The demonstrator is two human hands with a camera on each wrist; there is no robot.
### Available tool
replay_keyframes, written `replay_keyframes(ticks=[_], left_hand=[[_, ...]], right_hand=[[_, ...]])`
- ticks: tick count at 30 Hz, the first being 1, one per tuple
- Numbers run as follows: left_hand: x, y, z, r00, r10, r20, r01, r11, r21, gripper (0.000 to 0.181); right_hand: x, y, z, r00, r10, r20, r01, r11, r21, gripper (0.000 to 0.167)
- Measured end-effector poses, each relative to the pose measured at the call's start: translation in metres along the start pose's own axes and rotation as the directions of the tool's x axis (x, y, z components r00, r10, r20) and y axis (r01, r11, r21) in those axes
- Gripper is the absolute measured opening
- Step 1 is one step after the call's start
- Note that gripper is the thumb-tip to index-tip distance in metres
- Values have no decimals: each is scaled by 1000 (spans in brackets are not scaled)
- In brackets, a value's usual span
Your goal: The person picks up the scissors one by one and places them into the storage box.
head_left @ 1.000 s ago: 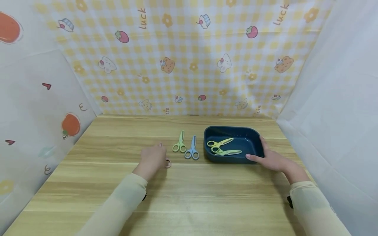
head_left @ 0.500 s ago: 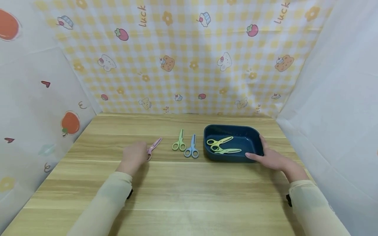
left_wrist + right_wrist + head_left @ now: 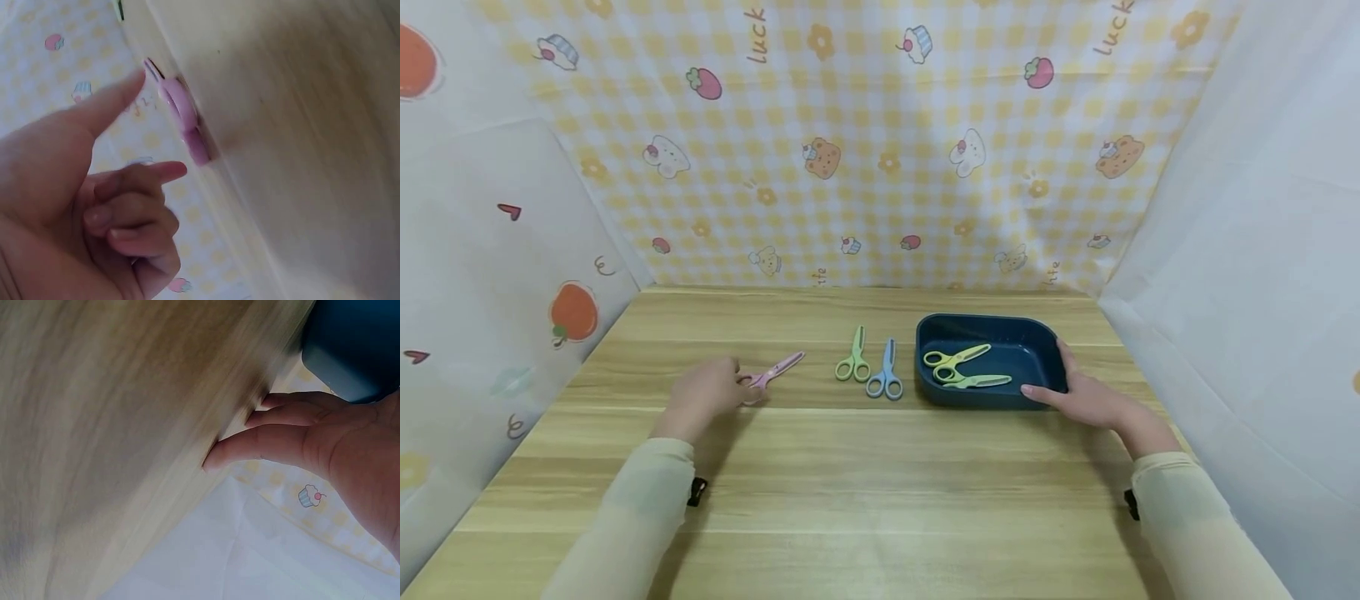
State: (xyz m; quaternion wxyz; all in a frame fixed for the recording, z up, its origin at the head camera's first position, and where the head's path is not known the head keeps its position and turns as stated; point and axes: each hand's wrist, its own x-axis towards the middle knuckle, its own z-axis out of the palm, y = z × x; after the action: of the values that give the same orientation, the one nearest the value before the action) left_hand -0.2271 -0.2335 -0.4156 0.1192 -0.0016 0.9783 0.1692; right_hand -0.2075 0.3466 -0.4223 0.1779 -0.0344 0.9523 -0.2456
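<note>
In the head view my left hand (image 3: pixel 706 390) is at the handle end of the pink scissors (image 3: pixel 772 372), which lie on the table. The left wrist view shows its thumb and index finger spread apart near the pink scissors (image 3: pixel 181 109), with the other fingers curled in and holding nothing. My right hand (image 3: pixel 1090 400) rests against the right end of a dark blue box (image 3: pixel 977 400), its thumb at the front rim. In the right wrist view its fingers (image 3: pixel 269 440) are straight, touching the table beside the box. Yellow scissors (image 3: pixel 958 358) and green scissors (image 3: pixel 985 381) lie inside the box.
Between the pink scissors and the box lie light green scissors (image 3: pixel 854 358) and blue scissors (image 3: pixel 887 375) on the wooden table (image 3: pixel 880 500). A checked cloth (image 3: pixel 865 192) hangs behind, with white cloth at both sides.
My left hand has moved left, and the pink scissors have shifted left and turned, coming out from under the hand. The right hand and the box stay in place.
</note>
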Motion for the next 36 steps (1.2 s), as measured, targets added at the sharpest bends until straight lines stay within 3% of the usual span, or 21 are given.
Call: replay_keyframes(ticks=[4, 10, 20, 29, 36], left_hand=[[-2, -9, 0, 999, 37, 30, -35, 997, -64, 56], [-1, -16, -2, 996, 63, 69, -59, 996, -65, 63], [3, -11, 1, 996, 42, 80, -40, 999, -35, 43], [3, -6, 1, 998, 34, 57, -33, 999, -23, 38], [6, -6, 1, 1000, 25, 16, -24, 995, -95, 44]], right_hand=[[1, 2, 0, 1000, 5, 4, -5, 1000, 2, 126], [3, 1, -1, 1000, 0, 4, 0, 1000, 6, 126], [0, -1, -2, 1000, 9, 17, -9, 1000, 7, 126], [0, 0, -2, 1000, 14, 22, -14, 1000, -6, 126], [1, 2, -1, 1000, 16, 20, -16, 1000, 0, 127]])
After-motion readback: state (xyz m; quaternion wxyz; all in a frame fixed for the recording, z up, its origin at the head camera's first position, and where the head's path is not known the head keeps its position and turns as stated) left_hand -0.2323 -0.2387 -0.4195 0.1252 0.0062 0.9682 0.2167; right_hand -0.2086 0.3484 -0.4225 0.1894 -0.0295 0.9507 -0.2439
